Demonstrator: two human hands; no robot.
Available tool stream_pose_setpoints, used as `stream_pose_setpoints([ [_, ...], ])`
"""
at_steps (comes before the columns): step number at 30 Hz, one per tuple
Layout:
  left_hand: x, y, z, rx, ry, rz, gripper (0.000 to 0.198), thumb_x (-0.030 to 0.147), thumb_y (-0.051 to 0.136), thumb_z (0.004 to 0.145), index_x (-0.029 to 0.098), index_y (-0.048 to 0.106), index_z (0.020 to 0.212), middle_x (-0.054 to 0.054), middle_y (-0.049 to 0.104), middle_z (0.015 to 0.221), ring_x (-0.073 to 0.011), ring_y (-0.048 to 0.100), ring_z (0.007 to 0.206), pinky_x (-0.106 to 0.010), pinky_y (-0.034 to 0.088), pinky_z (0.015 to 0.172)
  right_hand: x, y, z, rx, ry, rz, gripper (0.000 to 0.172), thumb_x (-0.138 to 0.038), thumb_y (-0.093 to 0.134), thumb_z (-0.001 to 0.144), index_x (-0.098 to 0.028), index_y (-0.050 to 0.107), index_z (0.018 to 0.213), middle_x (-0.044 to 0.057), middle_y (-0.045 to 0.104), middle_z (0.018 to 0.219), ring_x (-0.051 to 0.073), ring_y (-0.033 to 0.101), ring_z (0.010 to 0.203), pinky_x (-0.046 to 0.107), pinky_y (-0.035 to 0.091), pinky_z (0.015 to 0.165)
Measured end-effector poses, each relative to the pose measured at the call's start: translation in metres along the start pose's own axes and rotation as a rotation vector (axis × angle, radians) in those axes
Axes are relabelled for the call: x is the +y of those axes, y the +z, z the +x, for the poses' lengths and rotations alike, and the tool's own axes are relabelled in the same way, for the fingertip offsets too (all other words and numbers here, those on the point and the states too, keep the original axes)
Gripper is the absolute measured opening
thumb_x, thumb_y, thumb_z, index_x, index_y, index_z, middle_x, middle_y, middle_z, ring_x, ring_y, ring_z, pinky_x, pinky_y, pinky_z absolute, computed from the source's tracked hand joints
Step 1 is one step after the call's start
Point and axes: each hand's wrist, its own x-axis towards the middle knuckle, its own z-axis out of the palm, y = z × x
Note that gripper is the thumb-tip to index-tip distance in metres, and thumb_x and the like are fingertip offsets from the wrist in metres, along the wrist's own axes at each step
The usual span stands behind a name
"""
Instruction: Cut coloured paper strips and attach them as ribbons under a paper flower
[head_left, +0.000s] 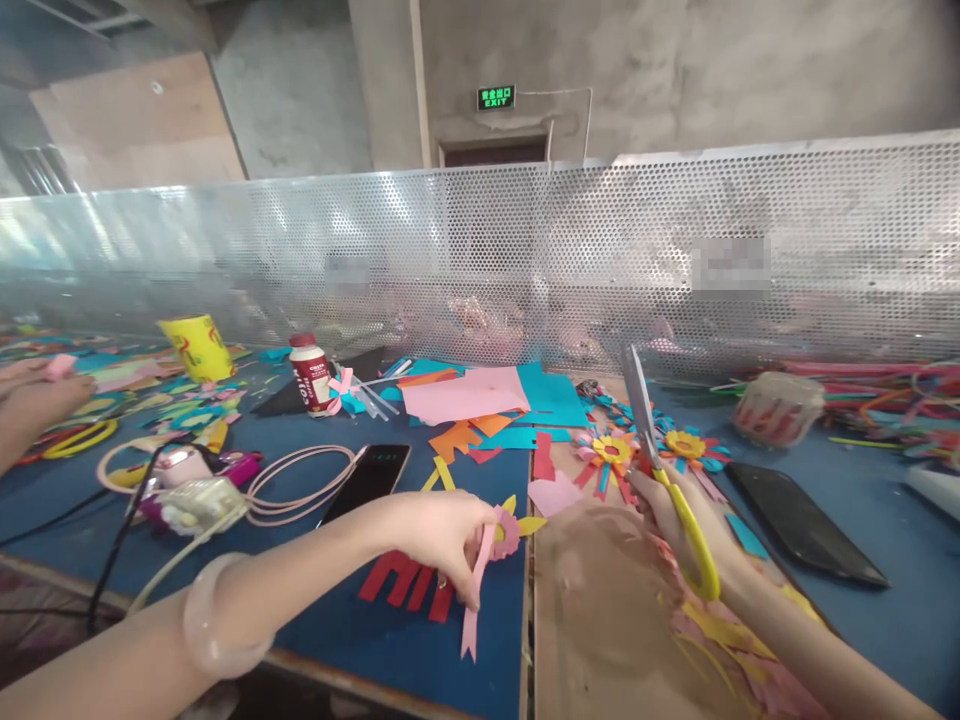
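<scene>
My left hand (452,530) pinches a paper flower (508,533) with a pink ruffled centre and yellow petals. A pink strip (470,625) with a notched end hangs down past my fingertips. On the right, my right hand (679,515) is wrapped round scissors (694,550) with yellow handles, their blades pointing up and away from me. Finished-looking paper flowers with yellow centres lie beyond that hand, one (611,452) on the left of the blades and one (684,446) on the right. Red paper strips (405,585) rest on the blue tabletop under my left wrist.
Pink paper (465,396) and blue sheets (551,395) lie at the back. A phone (365,483), a red-capped bottle (309,375), a yellow cup (196,348) and cables (300,487) are leftward. A black phone (806,520) lies right. Another person's hand (45,395) holds pink paper at far left.
</scene>
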Motion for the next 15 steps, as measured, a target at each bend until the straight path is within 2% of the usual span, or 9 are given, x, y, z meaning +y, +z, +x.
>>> stream_pose_setpoints([
  [3, 0.008, 0.008, -0.006, 0.228, -0.112, 0.261, 0.057, 0.046, 0.08, 0.048, 0.02, 0.053, 0.092, 0.0, 0.063, 0.071, -0.0215, 0.06, 0.065, -0.024, 0.034, 0.047, 0.007, 0.001, 0.0, -0.003, 0.0, 0.015, 0.018, -0.037, 0.047, 0.078, -0.02, 0.049, 0.079, -0.004, 0.043, 0.054, 0.012, 0.037, 0.047, 0.023, 0.03, 0.046],
  [5, 0.014, 0.013, -0.009, 0.304, -0.178, 0.392, 0.066, 0.053, 0.079, 0.047, 0.019, 0.051, 0.096, -0.002, 0.063, 0.075, -0.024, 0.061, 0.068, -0.026, 0.037, 0.05, 0.007, 0.002, -0.001, 0.013, 0.016, 0.018, 0.017, -0.036, 0.049, 0.078, -0.019, 0.052, 0.081, -0.004, 0.042, 0.052, 0.011, 0.035, 0.046, 0.023, 0.029, 0.044],
  [7, 0.017, 0.021, -0.011, 0.369, -0.186, 0.489, 0.07, 0.05, 0.081, 0.048, 0.017, 0.051, 0.101, -0.005, 0.064, 0.085, -0.025, 0.063, 0.075, -0.027, 0.042, 0.056, 0.005, 0.003, -0.002, 0.026, 0.032, 0.024, 0.019, -0.037, 0.049, 0.078, -0.019, 0.052, 0.078, -0.004, 0.04, 0.051, 0.011, 0.034, 0.045, 0.022, 0.028, 0.044],
  [9, 0.016, 0.035, -0.013, 0.47, -0.139, 0.617, 0.066, 0.043, 0.083, 0.05, 0.014, 0.054, 0.103, -0.009, 0.064, 0.096, -0.0266, 0.062, 0.084, -0.032, 0.047, 0.066, 0.003, 0.003, -0.001, 0.017, 0.046, 0.043, 0.021, -0.04, 0.05, 0.078, -0.018, 0.052, 0.078, -0.005, 0.04, 0.052, 0.01, 0.034, 0.046, 0.022, 0.029, 0.044],
  [11, 0.01, 0.056, -0.018, 0.554, -0.087, 0.761, 0.054, 0.038, 0.08, 0.058, 0.014, 0.06, 0.101, -0.01, 0.065, 0.094, -0.0283, 0.062, 0.084, -0.037, 0.049, 0.068, 0.003, 0.003, -0.001, 0.0, 0.048, 0.079, 0.024, -0.042, 0.051, 0.076, -0.018, 0.051, 0.08, -0.004, 0.043, 0.056, 0.01, 0.037, 0.048, 0.022, 0.031, 0.044],
  [13, 0.003, 0.082, -0.024, 0.642, 0.053, 0.862, 0.033, 0.033, 0.072, 0.07, 0.017, 0.064, 0.098, -0.008, 0.068, 0.09, -0.0265, 0.063, 0.081, -0.038, 0.05, 0.069, 0.004, 0.002, 0.0, 0.004, 0.058, 0.128, 0.027, -0.043, 0.051, 0.075, -0.018, 0.05, 0.084, -0.003, 0.045, 0.06, 0.011, 0.04, 0.051, 0.022, 0.034, 0.047],
  [15, -0.002, 0.105, -0.031, 0.747, 0.174, 0.904, 0.033, 0.036, 0.064, 0.077, 0.021, 0.065, 0.106, -0.008, 0.069, 0.101, -0.0267, 0.063, 0.091, -0.04, 0.052, 0.076, 0.005, 0.002, 0.002, 0.023, 0.072, 0.153, 0.028, -0.044, 0.051, 0.076, -0.017, 0.05, 0.083, -0.002, 0.047, 0.062, 0.012, 0.043, 0.055, 0.023, 0.038, 0.05],
])
